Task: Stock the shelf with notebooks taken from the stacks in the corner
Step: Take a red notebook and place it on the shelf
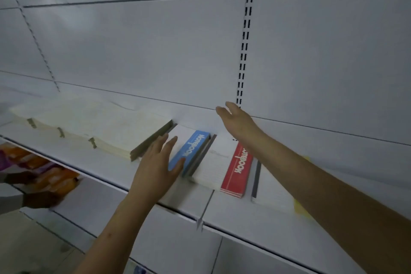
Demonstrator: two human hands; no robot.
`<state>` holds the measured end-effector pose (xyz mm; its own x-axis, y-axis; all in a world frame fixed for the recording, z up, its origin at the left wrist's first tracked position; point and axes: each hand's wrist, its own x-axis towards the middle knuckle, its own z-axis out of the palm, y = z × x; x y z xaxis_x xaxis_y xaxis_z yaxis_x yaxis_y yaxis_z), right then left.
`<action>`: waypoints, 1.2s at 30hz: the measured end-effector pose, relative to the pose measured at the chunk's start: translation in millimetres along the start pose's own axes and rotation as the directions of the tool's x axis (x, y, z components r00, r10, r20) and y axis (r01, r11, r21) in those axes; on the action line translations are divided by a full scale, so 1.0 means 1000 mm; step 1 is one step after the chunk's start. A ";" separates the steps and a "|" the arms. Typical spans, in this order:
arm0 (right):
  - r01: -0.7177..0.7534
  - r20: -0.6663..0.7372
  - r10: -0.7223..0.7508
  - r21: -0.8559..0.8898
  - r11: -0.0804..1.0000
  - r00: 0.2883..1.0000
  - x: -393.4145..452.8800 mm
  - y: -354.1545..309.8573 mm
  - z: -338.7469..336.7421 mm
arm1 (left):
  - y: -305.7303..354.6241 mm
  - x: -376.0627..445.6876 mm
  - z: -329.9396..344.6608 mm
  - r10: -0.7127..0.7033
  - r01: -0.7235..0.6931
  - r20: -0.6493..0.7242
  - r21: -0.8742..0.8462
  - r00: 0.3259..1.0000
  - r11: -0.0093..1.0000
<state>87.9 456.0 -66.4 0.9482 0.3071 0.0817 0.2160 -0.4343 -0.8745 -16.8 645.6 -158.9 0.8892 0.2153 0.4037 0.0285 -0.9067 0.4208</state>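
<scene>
Reaching over a white shelf (106, 168), both bare hands are seen with straight, relaxed fingers. Left hand (155, 163): fingers spread and laid flat against the near left part of the blue-spined notebook stack (192, 151), holding nothing. Right hand (236, 121): raised above the far side of the shelf with fingers extended toward the back panel (155, 51), gripping nothing; its forearm crosses over and partly hides the far end of the red-spined notebook stack (236, 168). Both stacks lie flat on the shelf, side by side, each spine printed "Notebook". Left of the blue stack, a long row of cream notebook stacks (89, 122) with dark spines runs toward the far left. Right of the red stack, another pale stack with a dark spine (256, 181) lies largely behind the right forearm, with a yellow item (300, 208) at its near right edge. A slotted upright (244, 40) divides the back panel. Below the shelf at left, orange and purple goods (44, 169) appear, blurred.
</scene>
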 end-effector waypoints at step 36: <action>-0.651 -0.680 0.206 -0.503 0.568 0.704 -0.412 0.333 -0.598 | 0.616 -0.193 0.297 0.687 -0.573 0.399 -0.379 0.607 0.726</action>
<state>-91.8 -321.3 -105.5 0.8705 -0.4488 0.2021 -0.3778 -0.8724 -0.3100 -35.8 -62.0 -218.8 0.7416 -0.6372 0.2098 -0.6620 -0.6444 0.3827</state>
